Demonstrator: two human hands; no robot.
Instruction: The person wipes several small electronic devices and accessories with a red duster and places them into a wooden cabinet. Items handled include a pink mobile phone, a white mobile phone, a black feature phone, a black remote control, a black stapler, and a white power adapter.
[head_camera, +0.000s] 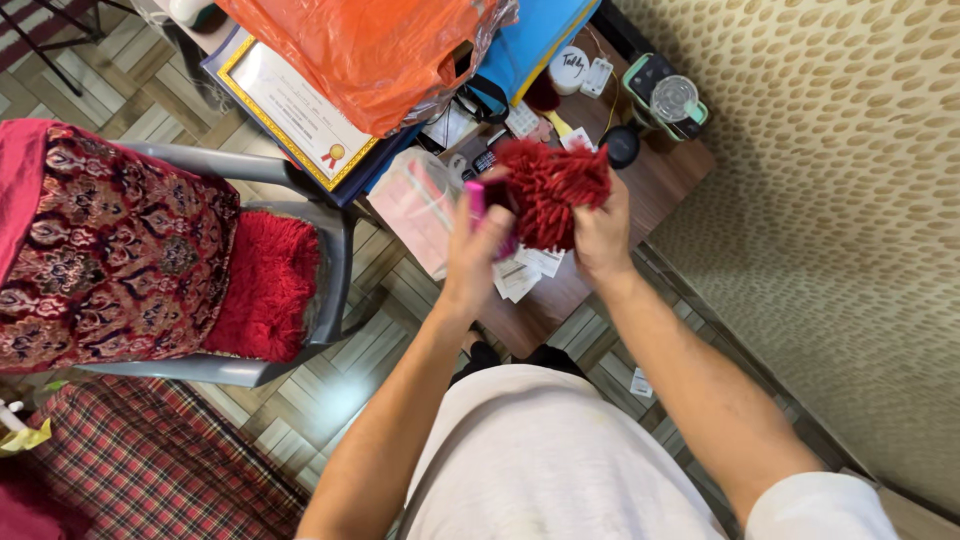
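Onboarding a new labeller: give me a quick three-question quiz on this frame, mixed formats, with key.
1. True or false: both hands grip the red shaggy duster head.
2. Multiple choice: what lies on the grey chair left of the hands? A) a red fluffy cushion B) a laptop C) a stack of plates
3. Fill in: the bag at the top of the wooden table is coloured ____.

Key: 1. True; the left hand also touches a pink part at its side, the right hand holds the other side. 2. A, the red fluffy cushion. 3. Orange, the orange plastic bag.
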